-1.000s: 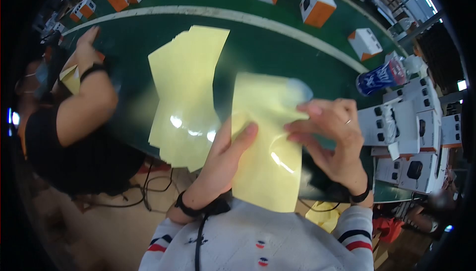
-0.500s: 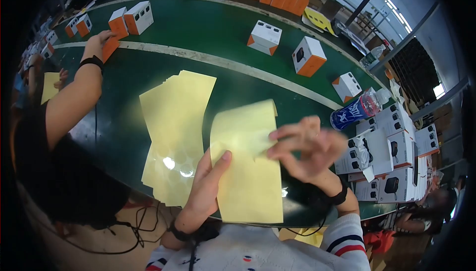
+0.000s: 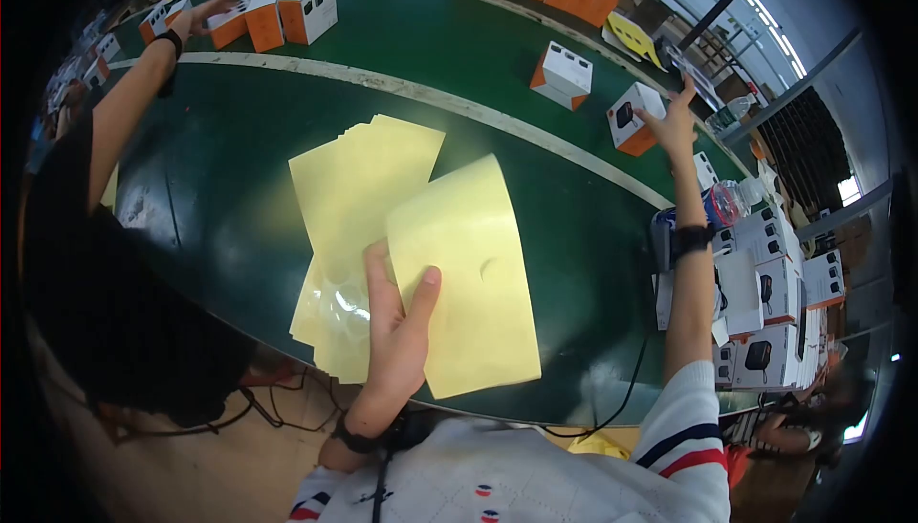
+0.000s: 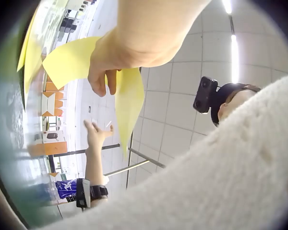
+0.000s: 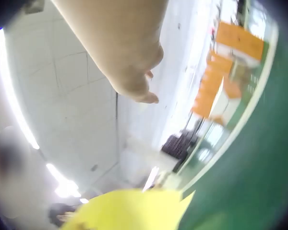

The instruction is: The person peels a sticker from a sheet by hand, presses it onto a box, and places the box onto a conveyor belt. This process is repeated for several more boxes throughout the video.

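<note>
My left hand (image 3: 397, 332) grips a yellow sheet (image 3: 478, 284), thumb on its front and fingers behind; the sheet's upper end bends over. A small curved mark shows on its face. Under and left of it, a fanned stack of yellow sheets (image 3: 335, 198) lies on the green table, with glossy clear patches near its lower end. My right hand (image 3: 674, 126) is stretched far forward, fingers spread, overlapping a white and orange box (image 3: 626, 121) in the head view. In the left wrist view, that right hand (image 4: 97, 136) has its fingers extended with nothing seen in them.
Another white and orange box (image 3: 562, 76) stands left of the reached one. Stacked cartons (image 3: 765, 346) and a blue-labelled bottle (image 3: 727, 202) are at the right. Another person's arm (image 3: 143, 74) reaches toward boxes (image 3: 308, 11) at the far left. Cables hang below the table edge.
My right hand has left the sheet's right edge and reached forward right to the box. My left hand keeps the sheet, now tilted. At left, the other person's orange box has joined the two boxes.
</note>
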### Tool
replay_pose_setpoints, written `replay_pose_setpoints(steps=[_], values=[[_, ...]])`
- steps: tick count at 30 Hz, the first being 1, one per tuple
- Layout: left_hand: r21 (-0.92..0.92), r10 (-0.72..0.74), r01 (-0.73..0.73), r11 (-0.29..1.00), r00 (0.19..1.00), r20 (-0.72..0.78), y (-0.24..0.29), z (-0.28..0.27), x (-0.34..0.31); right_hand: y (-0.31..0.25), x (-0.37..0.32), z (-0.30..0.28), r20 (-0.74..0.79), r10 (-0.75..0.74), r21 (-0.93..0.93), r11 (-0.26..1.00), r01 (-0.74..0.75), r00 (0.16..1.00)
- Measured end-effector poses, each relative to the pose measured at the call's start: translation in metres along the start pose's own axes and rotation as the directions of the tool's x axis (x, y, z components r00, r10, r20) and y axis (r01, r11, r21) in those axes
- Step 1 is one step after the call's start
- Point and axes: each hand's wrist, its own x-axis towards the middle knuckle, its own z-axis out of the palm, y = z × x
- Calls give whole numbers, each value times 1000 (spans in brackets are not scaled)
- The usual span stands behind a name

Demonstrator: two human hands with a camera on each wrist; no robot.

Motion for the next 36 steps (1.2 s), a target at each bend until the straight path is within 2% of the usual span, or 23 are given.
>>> replay_pose_setpoints(steps=[2,3,6,9,11,12,15,18,19,20,21,24,26,28,29,30,31,32,34,36], values=[[114,130,-126,985,991,-30,-5,-1,0,63,14,38,56,-49,202,979,37,997],[128,176,-170,977,984,-39,-4,1,1,58,15,37,77,-82,302,952,55,994],[93,253,-247,965,965,-63,0,7,-1,53,4,29,88,27,243,969,-48,996],[459,174,-270,847,955,240,3,-16,6,10,-18,1,42,19,319,947,-31,999],[414,90,-149,898,983,158,1,-6,6,-20,-39,-21,-39,-107,385,916,114,993],[390,45,-89,917,992,119,0,-3,6,-36,-52,-35,-15,-158,433,889,149,987],[486,66,-122,865,989,131,-4,0,10,-86,-106,-84,58,-308,737,655,167,950],[309,-75,12,951,978,194,-3,5,11,-121,-160,-127,6,-471,839,482,251,882],[93,-135,112,989,944,302,-7,6,12,-126,-175,-138,-16,-538,821,474,318,843],[-114,-166,232,966,895,414,-14,4,12,-129,-188,-146,-3,-583,824,459,332,812],[-299,-166,362,883,836,522,-18,3,11,-129,-197,-152,2,-645,825,433,364,764],[-181,-212,330,926,856,472,-22,17,2,-129,-214,-165,8,-821,804,345,484,571],[-141,-230,318,938,871,435,-23,24,2,-130,-221,-168,26,-854,829,309,466,519],[-51,-224,276,960,864,451,-26,26,-1,-130,-226,-171,40,-823,905,270,330,566],[-6,-221,252,968,859,462,-27,28,-2,-133,-226,-185,116,-793,934,291,205,599],[63,-183,173,983,887,424,-22,35,-7,-132,-224,-190,134,-773,944,290,158,620],[70,-174,159,985,891,418,-20,38,-9,-131,-223,-196,152,-752,952,287,110,641],[77,-165,147,986,896,412,-20,41,-12,-122,-217,-196,109,-741,952,270,146,662],[98,-167,140,985,911,377,-16,45,-16,-115,-218,-199,79,-663,872,408,272,745],[125,-106,67,990,935,338,-16,47,-17,-115,-219,-204,58,-610,758,542,363,790]])
